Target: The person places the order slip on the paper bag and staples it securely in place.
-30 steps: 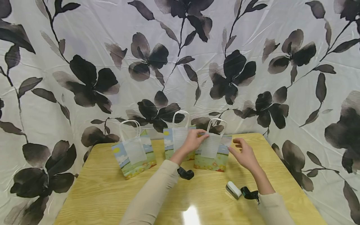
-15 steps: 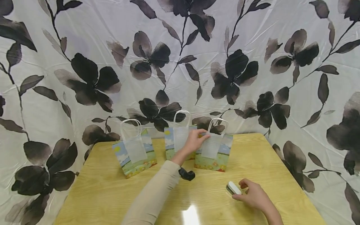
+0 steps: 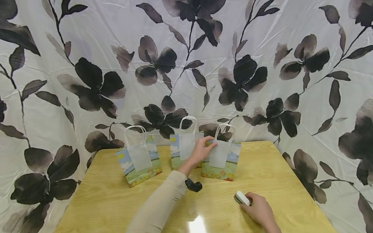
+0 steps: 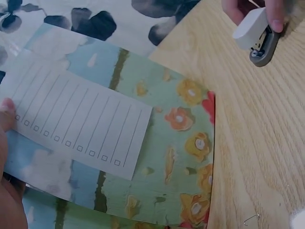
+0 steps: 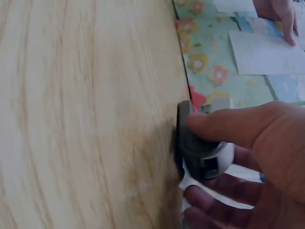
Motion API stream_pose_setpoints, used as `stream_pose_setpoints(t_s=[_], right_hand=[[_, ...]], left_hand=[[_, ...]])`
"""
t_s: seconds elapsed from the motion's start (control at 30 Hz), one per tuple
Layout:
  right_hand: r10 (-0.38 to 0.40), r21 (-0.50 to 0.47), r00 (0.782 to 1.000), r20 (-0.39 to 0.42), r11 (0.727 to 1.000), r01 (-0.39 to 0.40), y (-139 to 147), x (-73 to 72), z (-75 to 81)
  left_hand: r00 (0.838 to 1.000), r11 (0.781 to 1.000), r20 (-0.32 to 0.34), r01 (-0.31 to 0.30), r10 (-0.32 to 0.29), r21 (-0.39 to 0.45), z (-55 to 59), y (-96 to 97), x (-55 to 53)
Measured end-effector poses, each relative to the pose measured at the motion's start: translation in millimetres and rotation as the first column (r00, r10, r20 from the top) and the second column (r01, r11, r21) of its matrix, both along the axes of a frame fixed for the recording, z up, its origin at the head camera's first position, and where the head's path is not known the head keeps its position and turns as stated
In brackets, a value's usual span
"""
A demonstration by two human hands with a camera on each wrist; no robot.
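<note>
Three paper gift bags printed with a flower meadow stand on the table, each with white handles and a white lined sheet at its front. My left hand (image 3: pixel 200 151) is at the top of the right gift bag (image 3: pixel 215 172), pinching its lined sheet (image 3: pixel 219 154) against the upper edge. Little checkboxes run along one side of this sheet (image 4: pixel 90 114) in the left wrist view. To the lower right, my right hand (image 3: pixel 260 211) grips a small white and grey stapler (image 3: pixel 243 198), with the thumb (image 5: pixel 228 126) on its grey base.
The middle gift bag (image 3: pixel 175 158) is partly behind my left forearm. Farther left stands the left gift bag (image 3: pixel 137 178), slightly turned. A loose bent staple (image 4: pixel 251 219) lies on the wooden table (image 3: pixel 96 207). Floral cloth (image 3: pixel 204 106) hangs behind the table.
My right hand has left the right bag's side, moved down toward the front and taken hold of the stapler. My left hand has stayed on the sheet.
</note>
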State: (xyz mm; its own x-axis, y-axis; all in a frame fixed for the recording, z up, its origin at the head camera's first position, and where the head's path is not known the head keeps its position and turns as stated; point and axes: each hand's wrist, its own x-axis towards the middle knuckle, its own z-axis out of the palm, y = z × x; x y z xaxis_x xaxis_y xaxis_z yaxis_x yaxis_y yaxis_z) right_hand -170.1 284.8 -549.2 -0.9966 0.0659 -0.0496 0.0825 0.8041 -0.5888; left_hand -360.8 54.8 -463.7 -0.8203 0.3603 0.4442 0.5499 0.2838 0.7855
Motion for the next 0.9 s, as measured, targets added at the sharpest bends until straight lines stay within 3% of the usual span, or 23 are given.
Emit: stream_pose_setpoints(t_s=[0.17,0.23,0.43,0.6,0.73,0.8,0.9], right_hand=[[-0.051,-0.184,0.997,-0.062,0.982,0.039,-1,-4.6,-2.6],[-0.057,-0.296,0.998,-0.033,0.954,0.045,-3,-7.6,-1.9],[0.003,-0.609,0.998,0.062,0.792,0.036,-14,-17.8,16.3],[0.035,-0.7,0.998,0.051,0.714,0.011,-19,-27.7,39.3],[-0.029,-0.766,1.0,-0.002,0.642,0.017,-22,-37.7,51.2],[-0.079,-0.815,0.997,-0.014,0.579,0.034,-24,-42.5,57.0],[-0.153,-0.891,0.988,0.002,0.449,0.071,-27,-47.5,64.3]], left_hand=[[1.0,1.0,-0.014,-0.002,0.003,0.026,-1.2,3.7,2.6],[1.0,1.0,0.004,0.001,-0.001,0.02,-3.1,3.8,3.6],[1.0,1.0,0.011,-0.012,0.012,0.021,-8.1,2.3,4.3],[1.0,0.999,0.009,-0.02,0.02,0.027,-8.3,0.4,5.5],[0.999,0.999,0.03,-0.018,0.017,0.041,-7.0,1.1,6.3],[0.999,0.999,0.034,-0.017,0.015,0.046,-6.7,2.3,6.1],[0.999,0.999,0.04,-0.005,0.003,0.041,-8.3,4.4,5.8]])
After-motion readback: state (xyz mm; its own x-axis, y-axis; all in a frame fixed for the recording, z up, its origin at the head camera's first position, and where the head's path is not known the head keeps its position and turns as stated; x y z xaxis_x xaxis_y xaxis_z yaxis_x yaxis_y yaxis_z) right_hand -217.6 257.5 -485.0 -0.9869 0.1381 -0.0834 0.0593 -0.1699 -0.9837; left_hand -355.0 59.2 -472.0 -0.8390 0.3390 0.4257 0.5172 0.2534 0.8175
